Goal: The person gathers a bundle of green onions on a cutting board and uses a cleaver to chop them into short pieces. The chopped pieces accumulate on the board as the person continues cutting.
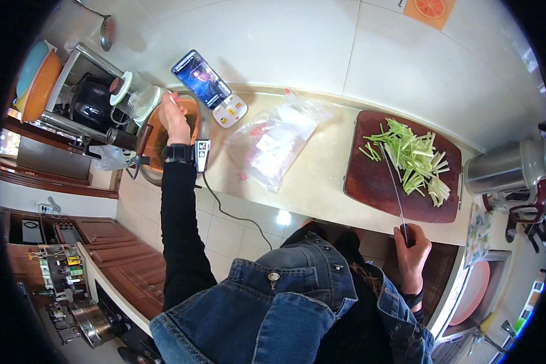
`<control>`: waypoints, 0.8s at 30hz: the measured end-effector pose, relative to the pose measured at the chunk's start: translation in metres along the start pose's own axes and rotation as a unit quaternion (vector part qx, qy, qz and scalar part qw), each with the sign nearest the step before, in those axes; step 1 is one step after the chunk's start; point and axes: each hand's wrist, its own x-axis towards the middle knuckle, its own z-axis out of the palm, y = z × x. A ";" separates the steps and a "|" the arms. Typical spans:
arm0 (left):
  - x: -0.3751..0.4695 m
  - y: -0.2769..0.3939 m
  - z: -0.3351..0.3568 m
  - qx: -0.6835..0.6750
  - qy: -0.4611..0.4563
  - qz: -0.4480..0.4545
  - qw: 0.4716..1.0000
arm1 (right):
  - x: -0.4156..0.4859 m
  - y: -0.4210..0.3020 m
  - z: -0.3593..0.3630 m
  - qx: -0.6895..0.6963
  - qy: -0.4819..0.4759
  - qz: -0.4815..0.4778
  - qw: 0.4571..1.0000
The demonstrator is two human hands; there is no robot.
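My right hand [413,251] grips the handle of a kitchen knife [395,184] at the counter's front edge. The thin blade reaches across a dark red-brown cutting board [368,182], its tip beside a heap of cut green stalks [414,157], which look like celery. A few short pieces lie left of the tip. My left hand [174,119] is raised at the far left, over or in front of an orange-brown vessel [192,109]. Its fingers are bent together near a small pale spot; whether they hold anything is unclear.
A phone [201,79] with a lit screen leans on a white stand [230,111]. A clear plastic bag [277,141] with contents lies mid-counter. Beside the left wrist is a small cabled device [202,155]. A glass jug [139,98] stands left; a metal canister [496,170] is right of the board.
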 end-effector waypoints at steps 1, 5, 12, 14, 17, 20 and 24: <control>-0.010 0.000 -0.006 0.011 -0.011 0.011 1.000 | 0.001 0.001 -0.002 0.002 -0.002 -0.001 1.000; -0.074 -0.005 -0.012 0.005 -0.071 -0.010 0.997 | 0.009 0.007 -0.015 0.005 -0.027 0.009 1.000; -0.251 -0.022 0.033 -0.008 -0.330 -0.127 0.935 | 0.034 0.043 -0.042 0.031 -0.054 0.014 0.998; -0.313 -0.036 0.062 -0.031 -0.361 -0.176 0.915 | 0.041 0.055 -0.054 0.046 -0.071 -0.003 0.996; -0.378 -0.051 0.106 -0.039 -0.393 -0.219 0.892 | 0.053 0.070 -0.072 0.035 -0.101 0.011 0.994; -0.424 -0.066 0.135 -0.023 -0.398 -0.200 0.895 | 0.065 0.079 -0.087 0.009 -0.129 -0.016 0.992; -0.448 -0.081 0.157 0.124 -0.369 -0.029 0.921 | 0.080 0.089 -0.092 -0.004 -0.168 -0.042 0.985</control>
